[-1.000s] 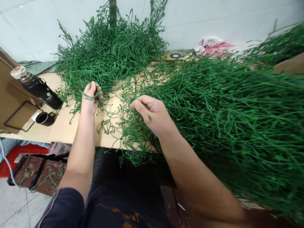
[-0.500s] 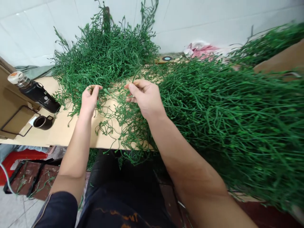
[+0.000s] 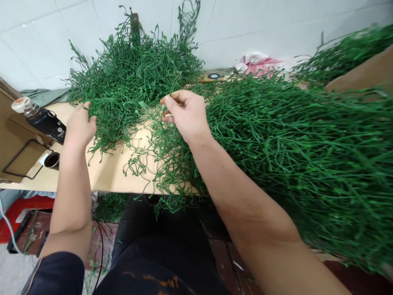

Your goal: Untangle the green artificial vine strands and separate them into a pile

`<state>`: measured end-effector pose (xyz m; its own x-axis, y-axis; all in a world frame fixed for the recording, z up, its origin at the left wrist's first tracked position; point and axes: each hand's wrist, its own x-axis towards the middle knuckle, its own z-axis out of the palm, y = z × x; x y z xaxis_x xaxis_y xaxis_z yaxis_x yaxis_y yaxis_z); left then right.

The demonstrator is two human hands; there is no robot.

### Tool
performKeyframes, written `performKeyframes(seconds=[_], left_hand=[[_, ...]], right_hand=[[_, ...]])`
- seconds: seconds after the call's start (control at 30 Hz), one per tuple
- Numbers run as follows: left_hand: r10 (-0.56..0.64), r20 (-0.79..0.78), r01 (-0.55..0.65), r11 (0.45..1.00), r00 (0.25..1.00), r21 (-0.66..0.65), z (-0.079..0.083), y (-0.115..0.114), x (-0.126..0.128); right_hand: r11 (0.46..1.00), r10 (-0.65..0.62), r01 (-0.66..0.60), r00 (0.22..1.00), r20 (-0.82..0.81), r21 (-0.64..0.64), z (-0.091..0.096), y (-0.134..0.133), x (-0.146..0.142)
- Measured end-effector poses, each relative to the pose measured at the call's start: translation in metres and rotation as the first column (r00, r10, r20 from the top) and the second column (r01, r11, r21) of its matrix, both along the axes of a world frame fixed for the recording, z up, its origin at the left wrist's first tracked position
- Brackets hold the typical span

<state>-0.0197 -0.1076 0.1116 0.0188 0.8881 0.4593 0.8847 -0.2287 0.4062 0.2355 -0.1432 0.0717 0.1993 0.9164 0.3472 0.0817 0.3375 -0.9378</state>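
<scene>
A tangled heap of thin green plastic stems [image 3: 135,73] lies at the back of the cardboard-covered table [image 3: 104,172]. A much larger mass of long green stems [image 3: 301,147] fills the right side. My left hand [image 3: 79,125] rests against the left edge of the tangled heap, fingers curled into the stems; what it grips is hidden. My right hand [image 3: 184,112] is at the middle, thumb and fingers pinched on a thin green stem [image 3: 172,92] rising from the loose strands on the table.
A black flask [image 3: 41,119] with a white cap lies at the table's left, a small dark cup [image 3: 51,160] beside it. A pink-and-white bundle [image 3: 260,63] sits by the tiled wall. Red and brown trays [image 3: 21,223] are on the floor at left.
My left hand has moved left from the middle to the left edge of the tangled heap. My right hand rose slightly and stays pinched on a stem.
</scene>
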Motion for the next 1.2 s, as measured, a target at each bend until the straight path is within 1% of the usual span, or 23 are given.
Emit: performKeyframes(seconds=[0.07,0.13,0.2,0.23,0.27,0.33,0.37,0.43,0.47,0.53,0.6,0.63,0.67,0.7,0.73,0.77,0.8,0.83,0.87,0.97,1.03,1.13,1.2], left_hand=[[0.062,-0.041,-0.058,0.995,0.997,0.076,0.01,-0.006,-0.001],[0.073,-0.035,-0.066,0.982,0.997,0.177,0.016,-0.014,0.008],[0.0,0.031,-0.008,0.965,1.0,0.264,0.013,-0.015,0.022],[-0.048,0.071,0.028,0.965,0.996,0.262,0.007,-0.012,0.03],[-0.079,0.102,0.055,0.974,0.992,0.22,-0.001,-0.007,0.036],[-0.051,0.121,0.044,0.997,0.991,0.065,-0.018,0.011,0.044],[-0.018,0.107,0.023,0.999,0.994,-0.039,-0.026,0.02,0.043],[0.022,0.076,-0.015,0.995,0.997,-0.101,-0.033,0.033,0.033],[0.037,0.054,-0.032,0.995,0.998,-0.096,-0.032,0.036,0.024],[0.077,0.01,-0.077,0.997,0.997,-0.017,-0.019,0.033,0.004],[0.154,0.022,-0.155,0.967,0.988,0.203,-0.001,0.019,-0.01],[0.18,0.096,-0.201,0.934,0.979,0.296,0.008,0.008,-0.011],[0.114,0.185,-0.173,0.921,0.976,0.348,0.014,-0.003,-0.007],[-0.027,0.236,-0.059,0.936,0.971,0.347,0.018,-0.015,0.002],[-0.174,0.227,0.083,0.929,0.958,0.359,0.018,-0.026,0.016],[-0.335,0.118,0.284,0.905,0.935,0.316,0.016,-0.035,0.032],[-0.478,-0.002,0.461,0.847,0.879,0.263,0.011,-0.043,0.049],[-0.585,-0.039,0.582,0.796,0.81,0.168,0.003,-0.047,0.066],[-0.628,-0.001,0.626,0.776,0.778,0.072,-0.005,-0.05,0.08],[-0.573,0.177,0.59,0.804,0.8,-0.068,-0.03,-0.049,0.101],[-0.556,0.225,0.585,0.806,0.8,-0.089,-0.041,-0.047,0.101],[-0.596,0.224,0.626,0.775,0.771,-0.093,-0.049,-0.046,0.096],[-0.57,0.251,0.599,0.799,0.783,-0.053,-0.05,-0.047,0.096]], right_hand=[[1.0,0.013,-0.013,1.0,0.014,0.011,0.0,0.003,0.0],[1.0,0.02,-0.02,1.0,0.017,0.018,0.0,0.006,-0.002],[1.0,0.017,-0.018,1.0,0.023,0.02,-0.001,0.008,-0.005],[1.0,0.014,-0.015,0.999,0.031,0.018,-0.001,0.008,-0.008],[1.0,0.011,-0.012,0.999,0.042,0.015,-0.001,0.008,-0.01],[1.0,0.005,-0.006,0.998,0.06,0.013,-0.002,0.009,-0.013],[1.0,0.003,-0.004,0.998,0.066,0.015,-0.002,0.008,-0.013],[1.0,-0.004,0.002,0.998,0.07,0.024,-0.002,0.008,-0.009],[1.0,-0.011,0.009,0.997,0.07,0.028,-0.002,0.008,-0.005],[0.999,-0.025,0.023,0.997,0.068,0.032,-0.001,0.01,0.003],[0.999,-0.029,0.027,0.998,0.058,0.04,0.0,0.011,0.008],[0.999,-0.021,0.019,0.998,0.055,0.047,0.001,0.012,0.008],[0.999,-0.009,0.006,0.998,0.055,0.051,0.001,0.013,0.006],[0.999,0.006,-0.009,0.998,0.059,0.051,0.002,0.013,0.003],[0.999,0.022,-0.025,0.998,0.067,0.046,0.002,0.012,-0.002],[0.998,0.036,-0.039,0.996,0.076,0.04,0.003,0.011,-0.007],[0.998,0.046,-0.049,0.995,0.083,0.032,0.003,0.009,-0.011],[0.998,0.053,-0.055,0.995,0.084,0.025,0.004,0.007,-0.013],[0.998,0.056,-0.058,0.996,0.075,0.015,0.004,0.005,-0.013],[0.998,0.056,-0.056,0.998,-0.005,-0.041,0.003,0.002,-0.001],[0.994,0.05,-0.057,0.996,-0.077,-0.096,0.0,0.002,0.01],[0.99,0.03,-0.048,0.991,-0.134,-0.13,-0.01,0.004,0.016],[0.994,0.002,-0.014,0.994,-0.113,-0.105,-0.018,0.002,0.009]])
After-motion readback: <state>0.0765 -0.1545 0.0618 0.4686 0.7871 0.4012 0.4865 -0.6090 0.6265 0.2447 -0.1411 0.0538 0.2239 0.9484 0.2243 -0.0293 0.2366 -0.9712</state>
